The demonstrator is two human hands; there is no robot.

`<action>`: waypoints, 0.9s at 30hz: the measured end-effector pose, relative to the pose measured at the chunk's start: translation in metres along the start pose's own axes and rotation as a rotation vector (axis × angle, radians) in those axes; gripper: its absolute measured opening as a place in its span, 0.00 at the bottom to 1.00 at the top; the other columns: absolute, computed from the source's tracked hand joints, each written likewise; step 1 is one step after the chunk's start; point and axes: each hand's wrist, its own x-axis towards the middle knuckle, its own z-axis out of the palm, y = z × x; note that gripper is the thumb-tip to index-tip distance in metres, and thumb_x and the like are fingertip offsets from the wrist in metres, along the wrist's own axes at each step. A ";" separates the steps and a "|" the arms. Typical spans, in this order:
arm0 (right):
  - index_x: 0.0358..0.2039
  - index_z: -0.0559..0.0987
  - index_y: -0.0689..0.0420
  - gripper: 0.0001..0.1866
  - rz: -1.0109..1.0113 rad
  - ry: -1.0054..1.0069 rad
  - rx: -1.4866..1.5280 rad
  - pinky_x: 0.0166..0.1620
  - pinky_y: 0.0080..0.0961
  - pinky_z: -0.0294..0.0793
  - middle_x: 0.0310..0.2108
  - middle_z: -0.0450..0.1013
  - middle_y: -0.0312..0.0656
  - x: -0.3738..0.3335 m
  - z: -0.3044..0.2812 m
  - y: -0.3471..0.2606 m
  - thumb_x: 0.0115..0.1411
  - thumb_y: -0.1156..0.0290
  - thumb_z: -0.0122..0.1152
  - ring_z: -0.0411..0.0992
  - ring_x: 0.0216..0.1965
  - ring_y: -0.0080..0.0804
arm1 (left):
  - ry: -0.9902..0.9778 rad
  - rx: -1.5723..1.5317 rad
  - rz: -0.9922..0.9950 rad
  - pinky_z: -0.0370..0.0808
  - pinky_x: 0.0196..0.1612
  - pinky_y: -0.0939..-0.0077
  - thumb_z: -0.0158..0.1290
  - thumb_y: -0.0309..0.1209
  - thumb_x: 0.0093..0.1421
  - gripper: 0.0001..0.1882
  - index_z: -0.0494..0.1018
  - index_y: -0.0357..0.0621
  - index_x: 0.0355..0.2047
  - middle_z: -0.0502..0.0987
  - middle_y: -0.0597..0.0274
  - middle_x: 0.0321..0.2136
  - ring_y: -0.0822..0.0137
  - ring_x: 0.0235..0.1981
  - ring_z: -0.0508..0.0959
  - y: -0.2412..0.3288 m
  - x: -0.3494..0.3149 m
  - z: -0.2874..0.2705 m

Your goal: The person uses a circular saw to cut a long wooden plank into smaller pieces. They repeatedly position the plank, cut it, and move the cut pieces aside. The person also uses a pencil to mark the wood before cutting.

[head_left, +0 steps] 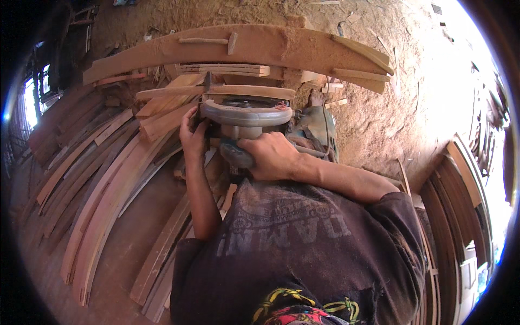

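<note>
Power tool [248, 116] sits at 12 o'clock; right hand [273, 156] grasps its handle [234, 154]; left hand [194, 132] is at its 9 o'clock side, grip indeterminable.

This is a woodworking workshop, with rough tan ground [379, 135] that looks strewn with sawdust and scraps. Long, narrow reddish-brown wooden boards [108, 211] lie in rows across the left side, and more tall dark-brown planks [447, 211] are ranged along the right. A hammer with a pale wooden handle [208, 41] rests on a broad, dusty, reddish-brown plank [146, 51], near a small stack of light wooden strips [225, 69]. A handheld power tool with a rounded grey housing [246, 115] is among the timber. Strong white light floods the right edge.
</note>
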 end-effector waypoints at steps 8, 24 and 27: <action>0.44 0.84 0.56 0.21 0.037 0.108 -0.011 0.41 0.56 0.83 0.28 0.81 0.59 -0.021 -0.024 0.012 0.47 0.68 0.69 0.82 0.34 0.63 | -0.137 -0.033 0.006 0.77 0.61 0.67 0.58 0.16 0.64 0.30 0.69 0.39 0.67 0.79 0.52 0.58 0.61 0.58 0.79 -0.007 0.026 0.037; 0.41 0.84 0.59 0.19 0.169 0.181 -0.016 0.41 0.55 0.83 0.28 0.81 0.60 -0.036 -0.060 0.059 0.45 0.70 0.71 0.81 0.34 0.65 | -0.242 0.132 0.629 0.71 0.67 0.63 0.61 0.25 0.66 0.22 0.76 0.39 0.60 0.81 0.53 0.58 0.63 0.63 0.77 0.077 -0.021 0.154; 0.46 0.82 0.61 0.24 0.132 0.118 -0.036 0.45 0.53 0.82 0.33 0.81 0.61 -0.036 -0.053 0.084 0.46 0.70 0.71 0.81 0.39 0.64 | -0.486 0.275 0.728 0.69 0.67 0.59 0.64 0.34 0.66 0.23 0.77 0.40 0.59 0.81 0.49 0.58 0.56 0.63 0.78 0.103 -0.016 0.193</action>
